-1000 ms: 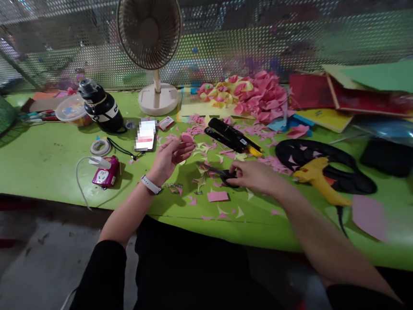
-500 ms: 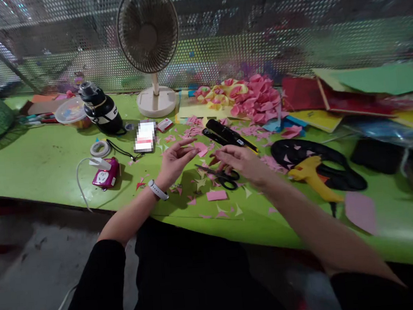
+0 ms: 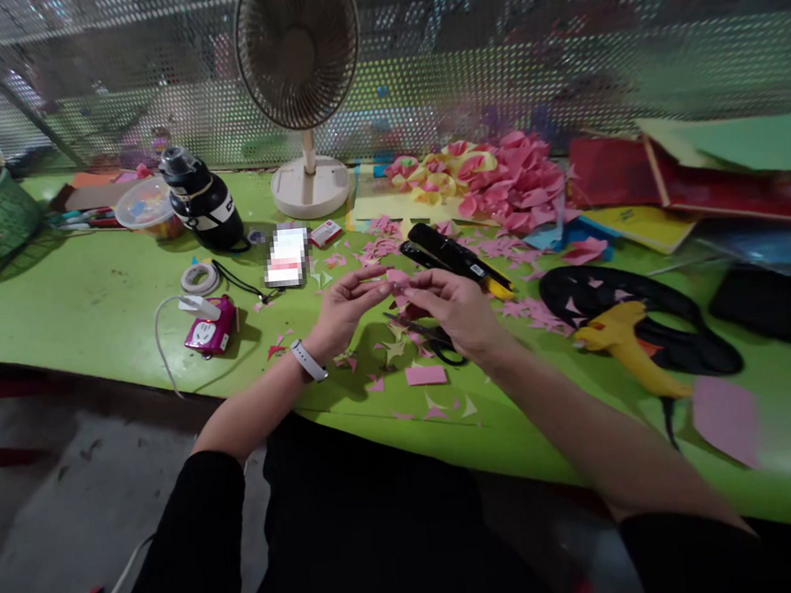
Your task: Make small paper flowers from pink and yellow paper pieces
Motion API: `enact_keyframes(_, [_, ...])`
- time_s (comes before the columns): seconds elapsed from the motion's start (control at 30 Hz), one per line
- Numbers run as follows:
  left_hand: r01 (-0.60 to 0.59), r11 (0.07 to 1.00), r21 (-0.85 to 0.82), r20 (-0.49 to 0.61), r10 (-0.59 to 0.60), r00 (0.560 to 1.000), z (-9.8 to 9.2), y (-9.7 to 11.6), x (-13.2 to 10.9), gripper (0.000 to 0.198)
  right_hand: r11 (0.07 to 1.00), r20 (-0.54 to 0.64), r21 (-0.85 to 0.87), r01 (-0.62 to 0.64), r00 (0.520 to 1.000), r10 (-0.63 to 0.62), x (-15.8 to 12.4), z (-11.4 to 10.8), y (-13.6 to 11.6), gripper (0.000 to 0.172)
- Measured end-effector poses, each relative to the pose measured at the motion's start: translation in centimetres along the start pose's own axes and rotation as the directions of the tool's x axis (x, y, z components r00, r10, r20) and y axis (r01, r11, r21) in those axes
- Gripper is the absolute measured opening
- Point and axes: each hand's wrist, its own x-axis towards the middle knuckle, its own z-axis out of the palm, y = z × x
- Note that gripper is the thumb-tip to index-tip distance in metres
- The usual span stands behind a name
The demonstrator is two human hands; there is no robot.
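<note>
A small pink paper piece [image 3: 398, 279] is pinched between the fingertips of both hands above the green table. My left hand [image 3: 350, 311] holds its left side, and my right hand [image 3: 453, 310] grips it from the right. Black scissors [image 3: 441, 340] lie under my right hand, partly hidden by it. A pink paper rectangle [image 3: 425, 375] rests nearer the table's front edge. Pink and pale scraps are scattered around the hands. Behind them lies a black stapler-like tool [image 3: 451, 253].
A fan [image 3: 311, 188], black bottle [image 3: 204, 202], phone [image 3: 287, 256] and pink power adapter [image 3: 213, 329] stand or lie to the left and back. Folded pink paper shapes [image 3: 520, 179] are piled behind. At right are a yellow glue gun [image 3: 625, 343] and stacked coloured sheets [image 3: 722, 153].
My right hand has closed in on my left, and both now pinch the pink piece. The view has shifted slightly, so the table items appear farther right.
</note>
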Motion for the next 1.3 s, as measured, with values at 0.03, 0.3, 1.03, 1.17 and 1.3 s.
enact_keyframes(0.03, [-0.021,0.999,0.036,0.01,0.021,1.0,-0.1,0.4,0.0,0.043,1.0,-0.004,0.006,0.022,1.0,-0.022,0.0,-0.2,0.2,0.033])
enact_keyframes(0.3, [-0.073,0.401,0.913,-0.015,0.213,0.977,-5.2,5.0,1.9,0.048,0.986,-0.093,-0.068,0.153,0.983,-0.159,1.2,-2.5,1.2,0.028])
enact_keyframes(1.03, [0.086,0.965,0.248,0.127,-0.12,0.985,-0.4,1.3,0.1,0.041,0.939,-0.013,-0.288,0.188,0.98,-0.2,0.0,-1.2,0.9,0.013])
enact_keyframes(1.17, [0.134,0.984,0.115,0.06,-0.142,0.988,0.1,0.8,-0.1,0.049,0.916,-0.043,-0.319,0.245,0.961,-0.272,0.0,-1.0,0.7,0.015])
enact_keyframes(1.3, [0.161,0.986,-0.036,0.006,-0.161,0.987,0.5,-0.1,-0.3,0.05,0.936,-0.062,-0.293,0.197,0.972,-0.225,0.0,-0.9,0.8,0.017])
